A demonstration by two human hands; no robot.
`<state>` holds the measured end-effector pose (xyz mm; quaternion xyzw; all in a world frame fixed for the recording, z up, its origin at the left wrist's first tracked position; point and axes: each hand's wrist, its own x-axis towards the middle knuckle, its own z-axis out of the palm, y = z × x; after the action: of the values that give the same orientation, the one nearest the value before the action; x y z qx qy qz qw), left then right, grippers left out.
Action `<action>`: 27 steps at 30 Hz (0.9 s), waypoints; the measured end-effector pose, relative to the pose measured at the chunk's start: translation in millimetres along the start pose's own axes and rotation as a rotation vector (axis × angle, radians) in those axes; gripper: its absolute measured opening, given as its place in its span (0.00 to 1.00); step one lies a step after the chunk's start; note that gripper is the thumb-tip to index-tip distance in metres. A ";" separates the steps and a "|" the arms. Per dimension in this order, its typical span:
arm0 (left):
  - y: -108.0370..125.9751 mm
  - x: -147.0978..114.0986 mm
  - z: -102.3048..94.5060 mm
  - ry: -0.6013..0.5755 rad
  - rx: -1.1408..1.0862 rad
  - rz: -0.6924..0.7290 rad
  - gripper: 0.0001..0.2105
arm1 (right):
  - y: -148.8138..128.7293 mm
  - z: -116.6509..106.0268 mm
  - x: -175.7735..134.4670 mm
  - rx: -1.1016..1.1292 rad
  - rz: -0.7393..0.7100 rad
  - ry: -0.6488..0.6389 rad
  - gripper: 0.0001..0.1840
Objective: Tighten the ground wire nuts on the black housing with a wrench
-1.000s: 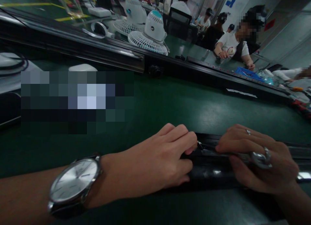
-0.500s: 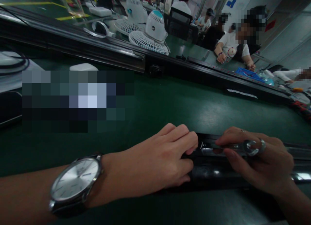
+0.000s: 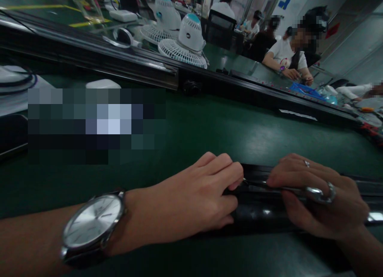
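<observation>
My left hand (image 3: pixel 206 193), a watch (image 3: pixel 94 219) on its wrist, is closed over the left part of a long glossy black bar (image 3: pixel 263 215). Its fingertips are tucked out of sight, so anything small under them is hidden. Between the thumb and fingers of my right hand (image 3: pixel 323 197) is a slim silvery metal tool (image 3: pixel 295 189) with a rounded end; its exact kind does not show. The tool lies almost level above the bar, its thin end pointing at my left fingers.
The bar rests on a green tabletop (image 3: pixel 197 129). A dark rail (image 3: pixel 254 87) crosses behind it. Beyond stand two white fans (image 3: pixel 191 36) and a blue tray (image 3: pixel 308 91) near a seated person (image 3: pixel 287 55). A white object (image 3: pixel 103 84) sits at left, by a blurred-out patch.
My right hand has shifted slightly right and rolled over, turning the tool so its narrow side shows. My left hand has stayed put.
</observation>
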<state>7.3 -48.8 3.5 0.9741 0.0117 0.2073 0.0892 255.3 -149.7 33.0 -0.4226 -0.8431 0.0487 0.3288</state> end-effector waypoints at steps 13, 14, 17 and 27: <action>1.0 -0.1 -0.2 0.007 -0.008 -0.011 0.08 | 1.4 -1.7 -10.0 -0.164 0.217 0.096 0.05; 0.7 0.1 -0.4 0.007 -0.011 -0.011 0.08 | 1.0 -1.6 -9.7 -0.167 0.216 0.099 0.05; -0.1 0.6 -0.8 0.006 -0.013 -0.005 0.08 | 0.1 -0.8 -9.4 -0.177 0.221 0.100 0.05; 1.3 -0.3 1.0 0.018 -0.006 -0.011 0.08 | 0.1 1.3 0.3 -0.110 0.124 -0.022 0.08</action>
<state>7.4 -50.3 2.7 0.9719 0.0172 0.2156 0.0932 254.4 -149.1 32.2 -0.4909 -0.8203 0.0272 0.2921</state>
